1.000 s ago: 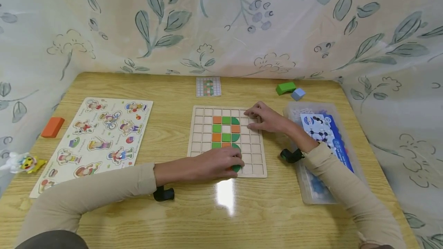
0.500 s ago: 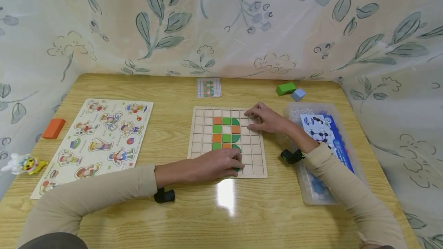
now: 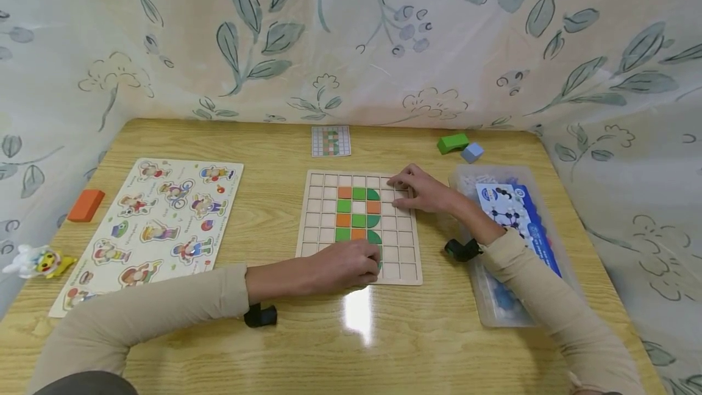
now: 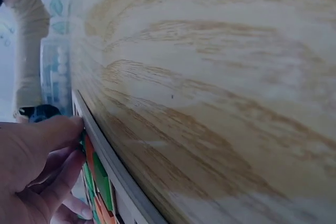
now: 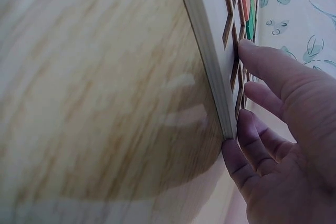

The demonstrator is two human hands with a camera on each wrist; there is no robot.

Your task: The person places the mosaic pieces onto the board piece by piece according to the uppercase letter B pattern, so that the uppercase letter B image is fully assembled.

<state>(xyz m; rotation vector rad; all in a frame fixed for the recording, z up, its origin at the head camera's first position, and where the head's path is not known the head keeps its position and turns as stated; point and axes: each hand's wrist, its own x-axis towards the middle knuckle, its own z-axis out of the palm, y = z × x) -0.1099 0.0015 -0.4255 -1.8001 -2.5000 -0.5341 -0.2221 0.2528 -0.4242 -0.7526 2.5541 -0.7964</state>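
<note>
The left hand (image 3: 348, 264) covers a green piece (image 3: 379, 262) on the wooden grid board (image 3: 403, 242), fingers curled around it. The right hand (image 3: 422, 189) rests on the board's far right corner, its grip loose and holding nothing.

Flat on the table under both hands: a pale wooden grid board (image 3: 359, 226), square cells, partly filled with orange and green tiles in its middle columns. Held steady at the far right corner by the right hand (image 3: 425, 189), fingers laid on top and at the edge. Nearly hidden beneath the curled fingertips of the left hand (image 3: 342, 266), a green rounded piece (image 3: 379, 263) in the near rows, just below the filled tiles.
</note>
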